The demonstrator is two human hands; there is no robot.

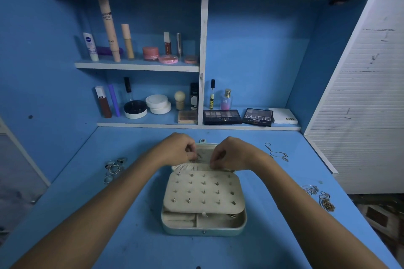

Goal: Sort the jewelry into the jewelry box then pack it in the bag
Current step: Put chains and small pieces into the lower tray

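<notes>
The jewelry box (pixel 203 223) lies open in the middle of the blue tabletop (pixel 131 236), a little toward the far edge. Its cream earring panel (pixel 203 192) carries rows of small studs and stands tilted over the lower compartments. Both hands are at the lid pocket (pixel 202 157) on the far side of the box. The left hand (pixel 180 148) has its fingers curled and seems to pinch a small piece of jewelry, too small to name. The right hand (pixel 229 153) has its fingers curled too, pinching at the edge of the pocket; what it holds I cannot tell. A group of rings (pixel 114 168) lies near the left edge. A thin necklace (pixel 276 153) lies toward the far right corner, and some chains (pixel 321 196) lie at the right edge.
</notes>
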